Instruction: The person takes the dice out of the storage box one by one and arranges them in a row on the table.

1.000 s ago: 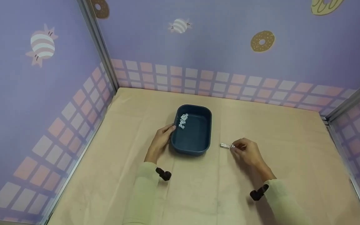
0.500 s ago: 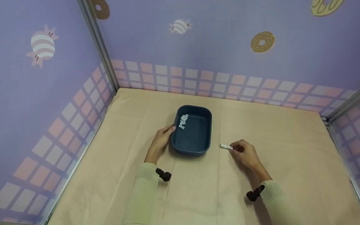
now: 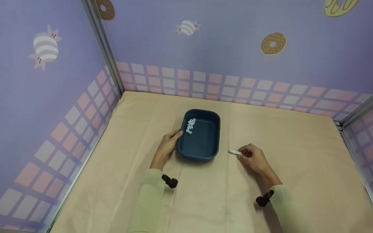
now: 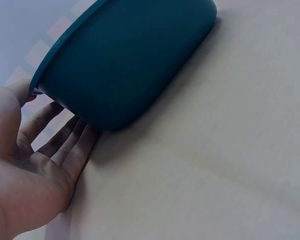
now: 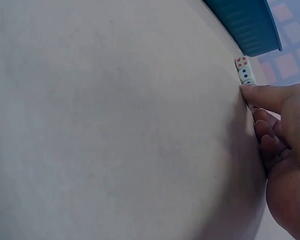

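Note:
A dark blue rectangular tub [image 3: 202, 142] stands on the cloth-covered table, with several small white dice [image 3: 190, 125] heaped along its inner left side. My left hand [image 3: 166, 145] holds the tub's left wall, thumb over the rim; the left wrist view shows the fingers below against the outer wall [image 4: 125, 60]. To the right of the tub lies a short row of white dice [image 3: 233, 151], whose red and blue pips show on the near dice [image 5: 243, 63] in the right wrist view. My right hand [image 3: 254, 158] pinches the row's right end between thumb and fingers, partly hiding it.
A beige cloth [image 3: 193, 200] covers the table. Purple patterned walls [image 3: 225, 48] close it in at the back and both sides, with a metal corner post [image 3: 104, 48] at the back left. Black wrist cameras [image 3: 169, 181] stick out from both sleeves.
My right hand has moved slightly left, bringing its pinched die up against the row and closing the small gap seen a second ago. The left hand and tub stay in place.

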A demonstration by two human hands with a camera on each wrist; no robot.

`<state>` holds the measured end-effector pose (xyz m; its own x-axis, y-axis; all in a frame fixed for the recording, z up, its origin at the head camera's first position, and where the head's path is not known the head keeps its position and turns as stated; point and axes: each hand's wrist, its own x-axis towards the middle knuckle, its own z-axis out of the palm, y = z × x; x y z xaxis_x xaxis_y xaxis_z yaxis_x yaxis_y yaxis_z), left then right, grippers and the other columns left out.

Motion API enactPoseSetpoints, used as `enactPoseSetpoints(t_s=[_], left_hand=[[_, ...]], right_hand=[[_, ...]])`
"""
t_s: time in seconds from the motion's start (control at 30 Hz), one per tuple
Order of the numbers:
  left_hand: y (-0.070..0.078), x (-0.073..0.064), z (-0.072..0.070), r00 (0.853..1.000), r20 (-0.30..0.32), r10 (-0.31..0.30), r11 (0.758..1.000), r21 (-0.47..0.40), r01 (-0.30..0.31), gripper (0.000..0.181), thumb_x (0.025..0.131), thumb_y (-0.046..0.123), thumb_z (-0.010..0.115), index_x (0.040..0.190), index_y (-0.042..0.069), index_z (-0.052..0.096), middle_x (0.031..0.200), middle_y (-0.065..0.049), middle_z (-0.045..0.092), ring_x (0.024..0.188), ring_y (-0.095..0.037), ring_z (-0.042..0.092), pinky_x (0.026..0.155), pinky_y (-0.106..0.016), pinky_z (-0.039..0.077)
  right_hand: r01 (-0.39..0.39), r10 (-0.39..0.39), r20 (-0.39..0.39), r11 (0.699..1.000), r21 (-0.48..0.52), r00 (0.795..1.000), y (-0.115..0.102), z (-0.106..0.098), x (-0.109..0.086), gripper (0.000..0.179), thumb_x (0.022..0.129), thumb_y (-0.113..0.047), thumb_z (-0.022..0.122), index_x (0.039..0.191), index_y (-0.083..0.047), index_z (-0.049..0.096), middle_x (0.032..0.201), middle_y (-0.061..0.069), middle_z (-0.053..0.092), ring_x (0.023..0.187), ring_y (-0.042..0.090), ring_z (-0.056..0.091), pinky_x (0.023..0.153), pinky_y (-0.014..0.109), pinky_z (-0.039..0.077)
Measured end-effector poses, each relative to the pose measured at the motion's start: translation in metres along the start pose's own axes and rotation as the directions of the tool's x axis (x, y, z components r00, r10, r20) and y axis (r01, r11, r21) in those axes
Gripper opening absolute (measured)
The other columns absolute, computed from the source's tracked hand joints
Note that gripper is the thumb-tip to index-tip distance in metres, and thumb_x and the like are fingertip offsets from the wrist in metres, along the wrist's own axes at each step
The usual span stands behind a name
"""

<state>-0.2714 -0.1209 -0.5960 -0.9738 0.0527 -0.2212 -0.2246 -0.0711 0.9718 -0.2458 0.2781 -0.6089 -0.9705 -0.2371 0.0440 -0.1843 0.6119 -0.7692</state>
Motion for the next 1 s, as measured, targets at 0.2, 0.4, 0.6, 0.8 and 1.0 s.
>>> enactPoseSetpoints(t_s=[0.2, 0.4, 0.6, 0.8, 1.0], left_hand=[[-0.0008, 0.0009, -0.0005, 1.000, -0.004, -0.007, 1.000, -0.007, 0.007, 0.055, 0.108, 0.039, 0.064, 0.155, 0.012, 0.056, 0.145, -0.010, 0.064, 0.129, -0.025, 0.065, 0.108, -0.042, 0.052], [-0.0001, 0.0011, -0.0002, 1.000, -0.006, -0.010, 1.000, -0.014, 0.010, 0.057, 0.107, 0.041, 0.065, 0.155, 0.012, 0.056, 0.143, -0.008, 0.066, 0.128, -0.023, 0.065, 0.107, -0.041, 0.052], [-0.0010, 0.0007, -0.0004, 1.000, -0.005, -0.006, 1.000, -0.008, 0.006, 0.056, 0.107, 0.041, 0.065, 0.154, 0.012, 0.057, 0.145, -0.009, 0.064, 0.130, -0.024, 0.064, 0.108, -0.042, 0.052], [-0.0017, 0.0021, -0.0010, 1.000, 0.004, -0.014, 1.000, -0.021, 0.014, 0.055, 0.106, 0.042, 0.066, 0.153, 0.014, 0.058, 0.148, -0.010, 0.062, 0.132, -0.025, 0.062, 0.108, -0.043, 0.051], [-0.0030, 0.0018, -0.0013, 1.000, 0.009, -0.002, 1.000, -0.030, 0.002, 0.055, 0.106, 0.040, 0.066, 0.153, 0.013, 0.058, 0.150, -0.011, 0.061, 0.135, -0.025, 0.060, 0.111, -0.042, 0.050]], right_hand=[[0.008, -0.008, -0.007, 1.000, -0.003, 1.000, -0.0019, -0.0003, 0.0003, 0.014, 0.096, -0.004, 0.079, 0.109, -0.007, 0.077, 0.101, 0.008, 0.063, 0.088, 0.022, 0.056, 0.075, 0.028, 0.047], [0.019, -0.019, -0.014, 1.000, -0.009, 1.000, -0.0017, -0.0010, 0.0000, 0.014, 0.096, -0.005, 0.078, 0.110, -0.007, 0.077, 0.103, 0.009, 0.062, 0.088, 0.022, 0.056, 0.075, 0.028, 0.047], [0.031, -0.031, -0.020, 1.000, 0.004, 0.999, 0.0000, -0.0014, -0.0005, 0.014, 0.096, -0.004, 0.079, 0.110, -0.006, 0.078, 0.102, 0.009, 0.062, 0.087, 0.022, 0.055, 0.074, 0.027, 0.047], [0.021, -0.020, -0.024, 1.000, 0.020, 1.000, 0.0007, 0.0009, -0.0012, 0.014, 0.096, -0.005, 0.079, 0.111, -0.006, 0.078, 0.102, 0.009, 0.061, 0.086, 0.021, 0.055, 0.073, 0.025, 0.047], [0.007, -0.007, -0.043, 1.000, 0.019, 0.999, 0.0001, 0.0046, -0.0014, 0.014, 0.096, -0.003, 0.079, 0.109, -0.007, 0.079, 0.102, 0.009, 0.061, 0.086, 0.022, 0.055, 0.072, 0.026, 0.046]])
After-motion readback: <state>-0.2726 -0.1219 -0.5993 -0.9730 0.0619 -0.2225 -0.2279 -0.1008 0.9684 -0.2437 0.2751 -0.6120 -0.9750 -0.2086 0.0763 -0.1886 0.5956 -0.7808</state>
